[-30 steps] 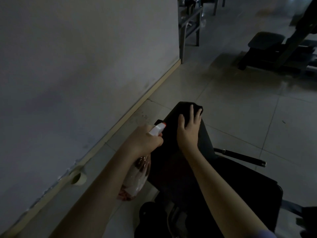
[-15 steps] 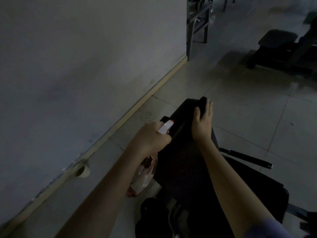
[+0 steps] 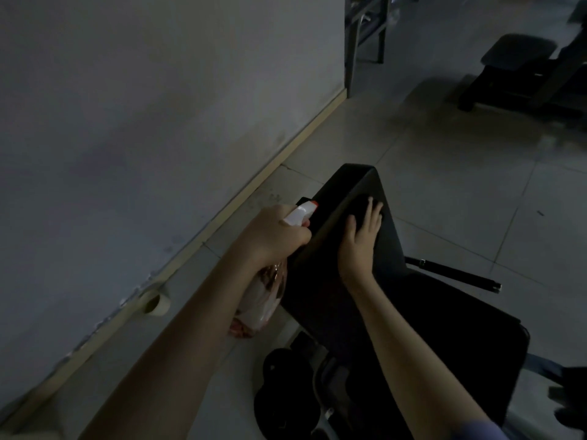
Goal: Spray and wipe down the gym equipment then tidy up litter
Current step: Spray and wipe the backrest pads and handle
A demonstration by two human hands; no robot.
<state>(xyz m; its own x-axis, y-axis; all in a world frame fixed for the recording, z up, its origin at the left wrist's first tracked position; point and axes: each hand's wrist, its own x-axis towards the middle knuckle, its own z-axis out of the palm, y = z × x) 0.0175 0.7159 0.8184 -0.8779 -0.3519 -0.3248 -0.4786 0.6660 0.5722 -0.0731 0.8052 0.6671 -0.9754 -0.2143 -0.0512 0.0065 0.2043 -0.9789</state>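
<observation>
A black padded bench backrest (image 3: pixel 347 185) slopes up away from me in the dim light. My right hand (image 3: pixel 360 246) lies flat on its upper part, fingers straight, pressing a dark cloth (image 3: pixel 360 203) that is hard to tell apart from the pad. My left hand (image 3: pixel 273 233) grips the neck of a clear spray bottle (image 3: pixel 263 296) just left of the pad, its white, red-tipped nozzle pointing toward the pad's far end. The bottle's body hangs below my fist.
A grey wall (image 3: pixel 127 122) with a pale skirting runs close on the left, with a roll of tape (image 3: pixel 155 301) at its foot. A black bar (image 3: pixel 454 274) sticks out to the right of the bench. Dark weight plates (image 3: pixel 286 369) lie below. Another bench (image 3: pixel 514 55) and a metal frame (image 3: pixel 352 42) stand farther off.
My right hand pushed the cloth up to the pad's far end, then slid back toward me, leaving that end bare. My left hand kept hold of the bottle beside the pad.
</observation>
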